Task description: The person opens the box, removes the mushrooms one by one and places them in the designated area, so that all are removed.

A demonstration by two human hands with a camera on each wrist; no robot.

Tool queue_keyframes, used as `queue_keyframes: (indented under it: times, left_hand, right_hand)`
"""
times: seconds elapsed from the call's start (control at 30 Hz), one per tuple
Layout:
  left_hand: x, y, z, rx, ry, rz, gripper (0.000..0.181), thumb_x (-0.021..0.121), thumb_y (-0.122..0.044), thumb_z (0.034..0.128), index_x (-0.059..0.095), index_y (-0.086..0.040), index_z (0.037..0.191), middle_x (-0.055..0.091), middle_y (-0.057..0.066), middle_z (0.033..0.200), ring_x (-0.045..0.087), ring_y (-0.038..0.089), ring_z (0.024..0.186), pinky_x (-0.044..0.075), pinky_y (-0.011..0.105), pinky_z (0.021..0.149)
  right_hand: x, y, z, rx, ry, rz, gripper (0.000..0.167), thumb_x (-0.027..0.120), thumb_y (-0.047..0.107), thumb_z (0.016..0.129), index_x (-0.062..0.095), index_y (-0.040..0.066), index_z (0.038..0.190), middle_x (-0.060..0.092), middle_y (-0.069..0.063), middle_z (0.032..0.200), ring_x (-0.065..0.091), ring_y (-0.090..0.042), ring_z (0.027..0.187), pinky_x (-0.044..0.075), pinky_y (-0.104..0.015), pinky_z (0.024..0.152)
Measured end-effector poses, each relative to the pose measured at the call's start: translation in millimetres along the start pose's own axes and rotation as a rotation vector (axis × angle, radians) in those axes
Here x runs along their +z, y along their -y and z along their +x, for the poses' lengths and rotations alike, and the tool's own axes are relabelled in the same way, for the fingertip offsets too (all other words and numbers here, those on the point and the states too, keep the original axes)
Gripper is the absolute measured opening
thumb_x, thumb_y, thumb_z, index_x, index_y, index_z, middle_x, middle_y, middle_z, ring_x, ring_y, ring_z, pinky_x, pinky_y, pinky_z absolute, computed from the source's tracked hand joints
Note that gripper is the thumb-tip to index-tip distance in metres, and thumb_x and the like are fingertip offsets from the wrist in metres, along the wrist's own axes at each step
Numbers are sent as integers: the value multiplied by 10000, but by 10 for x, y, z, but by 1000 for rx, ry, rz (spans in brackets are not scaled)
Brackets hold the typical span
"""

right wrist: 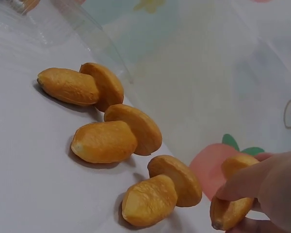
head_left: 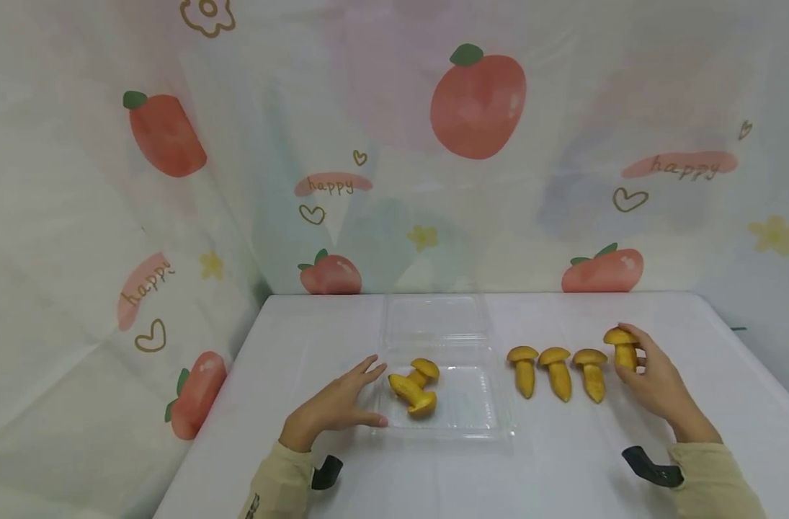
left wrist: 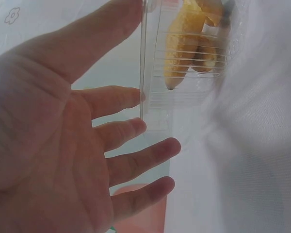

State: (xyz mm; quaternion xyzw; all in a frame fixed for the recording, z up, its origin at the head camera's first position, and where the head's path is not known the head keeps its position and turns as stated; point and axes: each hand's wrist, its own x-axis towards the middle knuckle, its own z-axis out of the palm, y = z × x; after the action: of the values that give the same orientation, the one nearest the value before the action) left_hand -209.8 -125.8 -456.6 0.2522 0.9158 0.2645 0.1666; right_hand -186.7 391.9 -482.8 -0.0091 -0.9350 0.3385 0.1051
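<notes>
My right hand (head_left: pixel 653 382) grips a yellow mushroom (head_left: pixel 622 347) by its stem at the right side of the table; the same mushroom (right wrist: pixel 233 204) shows between the fingers in the right wrist view. To its left, three more yellow mushrooms (head_left: pixel 591 375) lie in a row, caps toward the back. My left hand (head_left: pixel 332 404) is spread at the left edge of a clear plastic box (head_left: pixel 465 400), with thumb and fingertips at its rim. Inside that box two mushrooms (head_left: pixel 412 393) lie one across the other.
The box's clear lid (head_left: pixel 436 321) lies folded back behind it. A white cloth covers the table (head_left: pixel 394 472), and a printed curtain (head_left: pixel 381 108) hangs behind and at the left. Black wrist straps (head_left: pixel 653 468) stick out by both sleeves.
</notes>
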Motion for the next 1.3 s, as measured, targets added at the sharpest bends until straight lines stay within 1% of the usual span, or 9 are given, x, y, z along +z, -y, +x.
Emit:
queue_keyframes:
  times: [0.07, 0.13, 0.23, 0.37, 0.53, 0.7, 0.9, 1.13, 1.3]
  left_hand:
    - [4, -1, -6, 0, 4, -2, 957, 828, -428, 826, 333, -137, 1593, 201, 131, 1697, 328, 397, 1515, 269, 688, 1178]
    - [7, 0, -8, 3, 4, 4, 959, 827, -432, 826, 334, -133, 1592, 203, 130, 1697, 333, 394, 1513, 271, 686, 1178]
    - [4, -1, -8, 1, -4, 14, 962, 831, -433, 820, 338, -133, 1590, 209, 117, 1696, 350, 388, 1506, 275, 675, 1182]
    - [5, 5, -8, -9, -4, 16, 969, 833, -435, 817, 334, -137, 1592, 205, 117, 1698, 344, 388, 1510, 268, 684, 1181]
    - [15, 21, -11, -20, -2, 6, 974, 833, -444, 814, 333, -146, 1593, 198, 110, 1701, 321, 390, 1521, 277, 680, 1179]
    - [14, 23, -9, -14, -5, 13, 975, 829, -454, 815, 333, -142, 1593, 196, 108, 1702, 316, 378, 1525, 274, 679, 1181]
    - [4, 6, 17, 1, -4, 21, 970, 822, -460, 821, 329, -147, 1595, 190, 93, 1705, 314, 362, 1529, 281, 660, 1189]
    - [2, -10, 10, -4, 1, 25, 969, 829, -438, 820, 332, -126, 1592, 198, 124, 1699, 329, 376, 1519, 287, 665, 1183]
    - [-5, -13, -5, -7, -4, 20, 964, 828, -437, 822, 337, -122, 1589, 202, 132, 1696, 336, 382, 1515, 276, 675, 1181]
  right_hand:
    - [-15, -30, -8, -3, -2, -11, 685, 546, -40, 945, 224, -69, 1549, 392, -401, 1371, 425, -555, 1175, 448, -642, 887]
    - [-32, -61, -13, 1, 0, -36, 677, 546, -35, 948, 230, -73, 1545, 399, -395, 1368, 423, -546, 1184, 455, -590, 885]
    - [-48, -104, -7, 28, 20, -41, 677, 538, -27, 947, 221, -82, 1543, 386, -401, 1363, 403, -551, 1194, 448, -609, 912]
    - [-69, -145, 2, 98, 96, -37, 700, 530, 0, 940, 187, -99, 1543, 339, -429, 1382, 387, -582, 1191, 410, -718, 955]
    - [-89, -205, 27, 159, 201, -52, 745, 538, 31, 929, 151, -87, 1555, 282, -439, 1436, 398, -605, 1170, 430, -720, 941]
    - [-58, -270, 55, 167, 253, -60, 759, 551, 43, 921, 150, -77, 1555, 277, -439, 1436, 393, -606, 1162, 434, -710, 926]
    - [-51, -287, 49, 152, 254, -70, 750, 553, 19, 921, 158, -89, 1549, 276, -452, 1435, 350, -632, 1215, 358, -760, 966]
    - [-50, -262, 33, 186, 289, -76, 765, 564, 50, 939, 129, -88, 1553, 261, -458, 1423, 332, -635, 1217, 342, -768, 983]
    - [-43, -257, 58, 160, 277, -101, 793, 572, 33, 910, 118, -103, 1546, 295, -466, 1387, 351, -633, 1207, 339, -771, 988]
